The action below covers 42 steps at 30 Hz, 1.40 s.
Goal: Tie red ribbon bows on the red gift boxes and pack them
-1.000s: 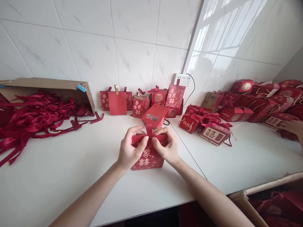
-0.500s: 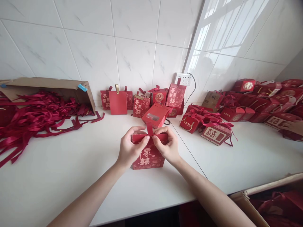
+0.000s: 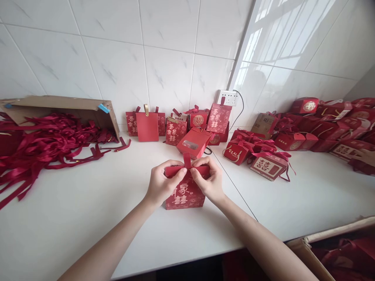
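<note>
A red gift box [image 3: 186, 198] with pale printed characters stands upright on the white table in front of me. My left hand [image 3: 166, 180] pinches the left part of its top edge, thumb in front and fingers behind. On the other side my right hand [image 3: 207, 177] grips the same edge the same way. Both thumbs press close together near the middle, just below a red ribbon loop [image 3: 186, 160] that sticks up from the top. The fingertips behind the box are hidden.
On the left, a cardboard box [image 3: 70, 102] lies tipped with red ribbons [image 3: 55, 136] spilling out. Several finished-looking red boxes [image 3: 148, 127] line the wall. More gift boxes [image 3: 268, 166] are piled at right. An open carton [image 3: 316, 259] sits at the lower right, below a power strip [image 3: 227, 97].
Both hands keep their pinch on the gift box's top edge, almost unmoved. The whole view has shifted slightly. A hand at the far right edge is gone from sight.
</note>
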### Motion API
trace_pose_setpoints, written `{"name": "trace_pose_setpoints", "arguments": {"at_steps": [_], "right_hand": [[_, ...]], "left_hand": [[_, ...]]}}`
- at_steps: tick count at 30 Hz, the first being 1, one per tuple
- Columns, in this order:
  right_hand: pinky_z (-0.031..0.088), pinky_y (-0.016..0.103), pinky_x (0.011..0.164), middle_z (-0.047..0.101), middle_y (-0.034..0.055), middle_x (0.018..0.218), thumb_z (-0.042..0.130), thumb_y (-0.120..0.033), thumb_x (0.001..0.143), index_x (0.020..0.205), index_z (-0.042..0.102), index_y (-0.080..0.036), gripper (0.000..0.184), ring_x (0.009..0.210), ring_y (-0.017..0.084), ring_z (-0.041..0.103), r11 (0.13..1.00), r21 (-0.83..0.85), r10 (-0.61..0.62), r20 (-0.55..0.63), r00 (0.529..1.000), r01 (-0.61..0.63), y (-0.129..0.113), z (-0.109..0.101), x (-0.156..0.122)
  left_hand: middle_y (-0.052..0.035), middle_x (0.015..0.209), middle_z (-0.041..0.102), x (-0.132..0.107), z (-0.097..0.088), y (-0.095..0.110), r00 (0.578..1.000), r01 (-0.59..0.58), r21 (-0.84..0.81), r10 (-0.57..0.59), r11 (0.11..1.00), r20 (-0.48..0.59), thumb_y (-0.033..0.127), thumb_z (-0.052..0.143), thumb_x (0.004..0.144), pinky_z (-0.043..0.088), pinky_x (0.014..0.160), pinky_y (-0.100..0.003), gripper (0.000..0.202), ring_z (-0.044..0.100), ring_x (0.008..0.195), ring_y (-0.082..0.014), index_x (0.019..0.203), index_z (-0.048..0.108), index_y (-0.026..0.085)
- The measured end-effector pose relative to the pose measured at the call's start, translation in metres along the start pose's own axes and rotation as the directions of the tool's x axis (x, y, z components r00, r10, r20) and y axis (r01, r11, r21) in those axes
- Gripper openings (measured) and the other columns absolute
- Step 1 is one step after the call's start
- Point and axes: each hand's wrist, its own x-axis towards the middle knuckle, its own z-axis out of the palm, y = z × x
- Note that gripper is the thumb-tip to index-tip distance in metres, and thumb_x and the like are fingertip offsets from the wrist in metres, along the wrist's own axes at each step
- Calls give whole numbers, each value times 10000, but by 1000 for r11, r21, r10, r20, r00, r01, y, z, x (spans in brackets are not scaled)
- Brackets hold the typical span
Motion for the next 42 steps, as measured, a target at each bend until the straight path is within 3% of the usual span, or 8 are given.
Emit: {"name": "trace_pose_setpoints", "arguments": {"at_steps": [7,21,27,32,35,42], "right_hand": [[502,263,623,644,-22,719,587,-166,775,751,535,-227,84,648,127,606,1000,14,-13,-7,1000,13,2,0,-1],[487,255,583,626,-27,683,594,-191,774,733,533,-221,79,610,125,587,999,-10,35,-13,999,-35,1,-1,-1],[494,246,618,640,-28,722,588,-153,780,760,540,-226,89,645,118,602,998,-17,-56,2,998,56,2,-3,-2],[488,260,613,636,-19,737,591,-174,786,800,540,-225,74,645,130,599,988,-80,-128,14,992,129,5,-9,-6],[474,265,599,619,-23,706,601,-192,781,797,542,-222,69,629,135,588,977,-144,-158,4,987,157,9,-11,-5],[443,300,616,612,-12,712,647,-297,757,774,555,-220,122,634,155,572,972,-223,-95,-67,993,78,17,-14,-6]], "left_hand": [[-9,696,661,0,1,1,999,-49,-1,49,999,22,334,638,742,498,558,-222,170,613,612,-137,786,614,172],[12,598,584,0,1,-1,996,14,-15,-12,1000,87,338,618,770,411,520,-204,206,500,555,-102,684,618,151],[-2,664,629,-2,4,0,994,-103,18,102,994,48,290,611,776,452,560,-199,146,560,597,-108,725,615,153],[-10,687,642,-7,9,3,963,-270,42,271,962,-11,239,614,763,490,620,-206,103,604,635,-114,699,605,158],[-19,703,657,-7,12,2,948,-314,31,315,949,-44,222,615,754,506,658,-216,78,624,664,-122,707,611,161],[-39,770,688,-8,17,0,976,-208,-64,203,976,-81,238,634,727,524,717,-246,71,657,738,-155,728,630,167]]}}
